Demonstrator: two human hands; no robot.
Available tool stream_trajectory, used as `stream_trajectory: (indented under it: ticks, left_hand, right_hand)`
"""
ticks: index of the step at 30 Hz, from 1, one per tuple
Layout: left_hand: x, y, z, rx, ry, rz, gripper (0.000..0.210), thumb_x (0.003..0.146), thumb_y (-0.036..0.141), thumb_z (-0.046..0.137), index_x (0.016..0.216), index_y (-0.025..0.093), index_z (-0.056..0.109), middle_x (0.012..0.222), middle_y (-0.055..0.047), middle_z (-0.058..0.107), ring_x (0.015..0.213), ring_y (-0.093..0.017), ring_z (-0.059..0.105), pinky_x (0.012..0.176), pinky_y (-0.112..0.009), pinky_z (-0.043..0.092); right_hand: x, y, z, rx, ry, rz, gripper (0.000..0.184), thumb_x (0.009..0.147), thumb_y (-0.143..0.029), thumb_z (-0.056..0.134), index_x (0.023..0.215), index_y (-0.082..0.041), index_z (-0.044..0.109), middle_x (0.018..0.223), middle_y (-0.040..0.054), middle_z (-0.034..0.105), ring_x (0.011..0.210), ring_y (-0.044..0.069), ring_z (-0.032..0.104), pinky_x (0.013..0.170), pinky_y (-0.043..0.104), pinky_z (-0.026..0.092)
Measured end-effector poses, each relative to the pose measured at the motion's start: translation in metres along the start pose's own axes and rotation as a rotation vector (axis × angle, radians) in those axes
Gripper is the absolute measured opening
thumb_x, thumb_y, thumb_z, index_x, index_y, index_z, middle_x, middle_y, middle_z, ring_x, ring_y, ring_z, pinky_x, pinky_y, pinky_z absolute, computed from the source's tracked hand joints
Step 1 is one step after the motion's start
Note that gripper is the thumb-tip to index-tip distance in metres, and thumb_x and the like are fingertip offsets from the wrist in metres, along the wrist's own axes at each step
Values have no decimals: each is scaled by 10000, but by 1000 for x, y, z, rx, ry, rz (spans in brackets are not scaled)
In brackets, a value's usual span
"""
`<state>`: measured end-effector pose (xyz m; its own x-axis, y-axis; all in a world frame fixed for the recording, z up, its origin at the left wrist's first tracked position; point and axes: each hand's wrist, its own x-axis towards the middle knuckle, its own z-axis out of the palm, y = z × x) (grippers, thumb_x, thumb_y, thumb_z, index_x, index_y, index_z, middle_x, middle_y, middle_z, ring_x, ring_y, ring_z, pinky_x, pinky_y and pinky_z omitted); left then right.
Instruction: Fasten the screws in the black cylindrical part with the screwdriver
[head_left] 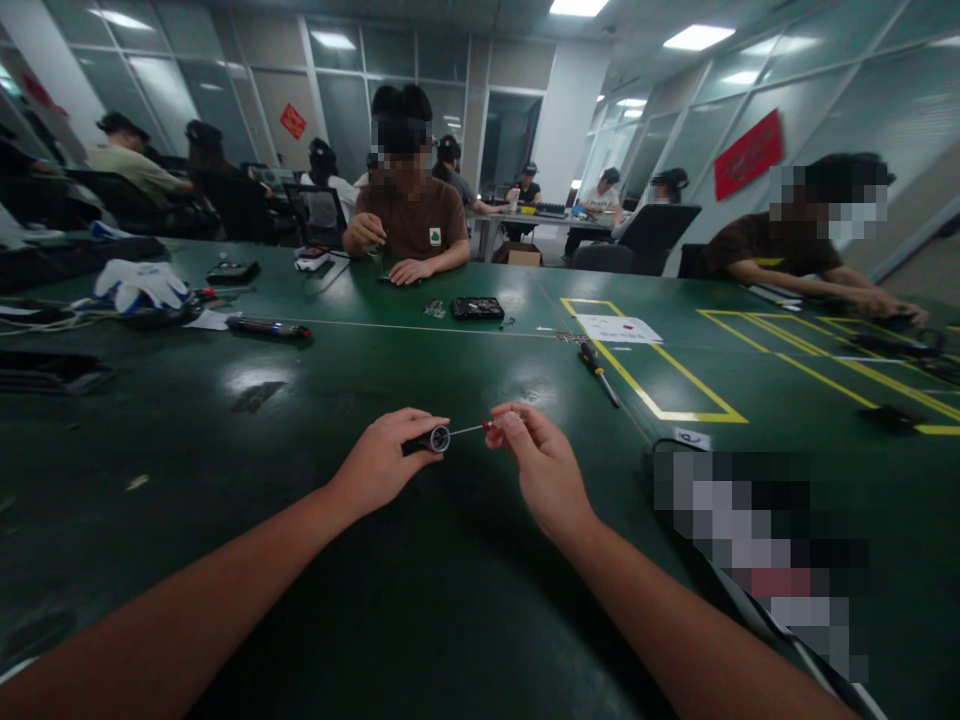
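My left hand (390, 455) is closed round a short black cylinder (439, 438) with a silvery ring at its open end, which faces me. Between the fingertips of my right hand (534, 455) is the red-tipped handle of a small screwdriver (466, 431). Its thin metal shaft points left, and the tip meets the rim of the cylinder or lies just in front of it; I cannot tell which. Both hands are held above the green table (420, 600). What is inside the cylinder is too dark to make out.
A larger screwdriver (598, 373) lies beyond my right hand, near yellow tape outlines (705, 398) and a paper sheet (619, 329). A black case (478, 308) lies ahead, white gloves (142, 287) at left. One person (411, 225) sits opposite; a dark-edged, blurred-out object is at right.
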<state>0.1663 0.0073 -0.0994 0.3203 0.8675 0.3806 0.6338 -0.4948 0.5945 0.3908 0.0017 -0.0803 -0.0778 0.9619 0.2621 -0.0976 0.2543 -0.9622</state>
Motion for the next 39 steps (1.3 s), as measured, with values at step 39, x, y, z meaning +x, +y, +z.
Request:
stream_trajectory:
  ticks: [39]
  left_hand:
    - [2,4,-4,-6,57,-39,405,865,226,736,1268,251,704,1221,-53,711,1138,-246,652,1045,-437,498]
  right_hand:
    - [-3,0,0,-40,-84,-58,157,986,-377,601,1050,-242,649,757,-19,669,718,167,635,733,329,495]
